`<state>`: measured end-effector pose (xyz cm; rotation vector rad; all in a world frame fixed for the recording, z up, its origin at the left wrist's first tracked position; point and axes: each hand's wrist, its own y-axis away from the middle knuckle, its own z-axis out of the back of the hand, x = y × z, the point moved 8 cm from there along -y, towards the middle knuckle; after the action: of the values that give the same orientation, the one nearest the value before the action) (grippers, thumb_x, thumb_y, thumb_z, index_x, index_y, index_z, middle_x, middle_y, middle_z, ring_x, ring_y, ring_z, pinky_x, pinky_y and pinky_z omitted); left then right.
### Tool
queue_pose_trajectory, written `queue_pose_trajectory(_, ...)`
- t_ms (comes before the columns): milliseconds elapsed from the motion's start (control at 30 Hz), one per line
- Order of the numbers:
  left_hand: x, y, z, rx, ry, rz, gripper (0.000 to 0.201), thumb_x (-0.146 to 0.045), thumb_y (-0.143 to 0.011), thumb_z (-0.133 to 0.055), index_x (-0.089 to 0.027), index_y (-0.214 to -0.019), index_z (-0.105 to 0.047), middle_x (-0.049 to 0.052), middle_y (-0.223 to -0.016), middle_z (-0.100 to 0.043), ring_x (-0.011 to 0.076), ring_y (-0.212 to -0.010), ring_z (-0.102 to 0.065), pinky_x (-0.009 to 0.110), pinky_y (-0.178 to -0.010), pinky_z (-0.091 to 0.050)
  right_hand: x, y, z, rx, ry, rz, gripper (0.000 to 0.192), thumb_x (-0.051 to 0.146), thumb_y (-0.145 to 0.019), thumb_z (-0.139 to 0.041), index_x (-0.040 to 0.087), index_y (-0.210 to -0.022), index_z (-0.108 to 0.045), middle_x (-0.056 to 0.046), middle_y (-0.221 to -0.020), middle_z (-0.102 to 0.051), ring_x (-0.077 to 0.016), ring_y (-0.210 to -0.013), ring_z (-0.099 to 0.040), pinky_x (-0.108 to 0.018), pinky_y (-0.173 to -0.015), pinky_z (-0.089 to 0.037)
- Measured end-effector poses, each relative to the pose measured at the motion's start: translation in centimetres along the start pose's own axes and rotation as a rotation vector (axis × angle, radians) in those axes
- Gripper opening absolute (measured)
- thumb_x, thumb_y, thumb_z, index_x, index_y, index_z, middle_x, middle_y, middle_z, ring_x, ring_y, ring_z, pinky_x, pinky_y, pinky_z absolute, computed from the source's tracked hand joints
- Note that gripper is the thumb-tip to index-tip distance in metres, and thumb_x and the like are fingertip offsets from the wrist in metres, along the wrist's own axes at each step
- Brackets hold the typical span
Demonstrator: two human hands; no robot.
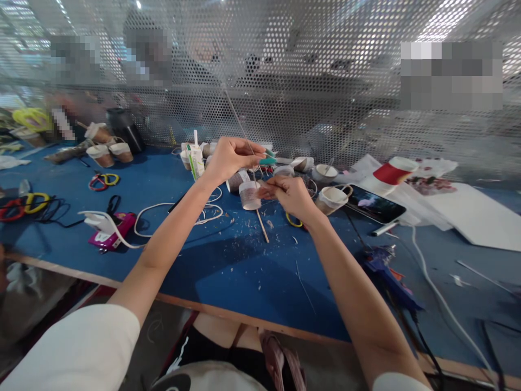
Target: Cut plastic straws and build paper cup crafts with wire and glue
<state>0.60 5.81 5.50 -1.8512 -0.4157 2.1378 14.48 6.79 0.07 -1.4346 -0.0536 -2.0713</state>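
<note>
surface (228, 271): blue top, fills the lower and middle frame; white shavings and scraps scattered at centre.
mesh screen (309, 81): perforated metal, spans the upper frame behind the surface.
phone (372, 205): right of centre, flat on the surface, screen lit.
glue gun (388, 277): blue, lower right, lying on the surface, dark cord running toward the frame's bottom edge.
left hand (230, 157): centre frame, raised above the surface, fingers curled shut, pinching a thin wire (236, 117) that runs up toward the mesh; a teal-handled tool (267, 161) is at its fingertips.
right hand (291, 196): just right of centre, closed around a thin wooden stick (262, 225) whose end slants down to the surface; fingertips beside the small cup.
small cup (249, 195): centre, between the two hands, pale paper, upright; contents not visible.
handled cup (331, 198): right of the right hand, tipped on its side, inside looks empty.
red cup (393, 171): right, lying tilted on white paper sheets.
cup trio (106, 147): upper left, brown and white, upright; contents cannot tell.
scissors (103, 180): left, red and yellow handles, flat on the surface.
</note>
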Motion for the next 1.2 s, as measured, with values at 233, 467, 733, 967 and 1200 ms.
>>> queue_pose_trajectory(233, -0.1, -0.1, -0.1, -0.005, -0.011, -0.055, 0.015, -0.015, -0.067, -0.073, -0.010, -0.080, -0.068, 0.007, -0.089, -0.072, 0.0226, -0.094, -0.069, 0.035, -0.082, -0.058, -0.1, 0.1, 1.7, -0.190, 0.253, 0.039, 0.028, 0.042, -0.067, -0.073, 0.017, -0.059, -0.061, -0.003, -0.054, -0.065, -0.0192, -0.055, -0.064, -0.032, -0.056, -0.054)
queue_pose_trajectory(467, -0.7, 0.1, -0.4, 0.015, -0.085, -0.095, 0.021, -0.019, -0.065, -0.075, -0.012, -0.083, -0.067, 0.005, -0.086, -0.073, 0.0228, -0.093, -0.069, 0.036, -0.085, -0.058, -0.7, -0.1, 0.7, -0.087, -0.008, -0.013, 0.022, 0.036, -0.070, -0.071, 0.018, -0.061, -0.062, -0.004, -0.063, -0.069, -0.0196, -0.059, -0.068, -0.034, -0.061, -0.059)
queue_pose_trajectory(733, -0.5, 0.0, -0.3, 0.017, -0.086, -0.073, 0.018, -0.012, -0.069, -0.071, -0.011, -0.086, -0.067, 0.005, -0.087, -0.072, 0.0244, -0.098, -0.067, 0.039, -0.087, -0.056, -0.6, -0.1, 0.3, -0.046, -0.025, 0.000, 0.022, 0.040, -0.075, -0.066, 0.018, -0.073, -0.065, -0.005, -0.074, -0.071, -0.0193, -0.064, -0.069, -0.034, -0.065, -0.058)
queue_pose_trajectory(967, -0.2, -0.2, -0.4, 0.023, -0.089, -0.087, 0.020, -0.013, -0.068, -0.072, -0.012, -0.087, -0.067, 0.005, -0.086, -0.072, 0.0232, -0.096, -0.068, 0.038, -0.086, -0.058, -0.9, -0.1, 1.5, -0.156, 0.085, 0.016, 0.023, 0.037, -0.068, -0.073, 0.017, -0.064, -0.061, -0.002, -0.056, -0.064, -0.0185, -0.056, -0.066, -0.032, -0.057, -0.055)
queue_pose_trajectory(1200, -0.2, -0.3, -0.1, 0.018, -0.092, -0.096, 0.022, -0.017, -0.067, -0.073, -0.011, -0.087, -0.067, 0.005, -0.087, -0.073, 0.0222, -0.094, -0.069, 0.036, -0.083, -0.059, -0.8, -0.2, 0.8, -0.092, -0.084, 0.019, 0.024, 0.040, -0.074, -0.067, 0.018, -0.072, -0.060, -0.003, -0.066, -0.067, -0.0164, -0.058, -0.066, -0.033, -0.061, -0.058)
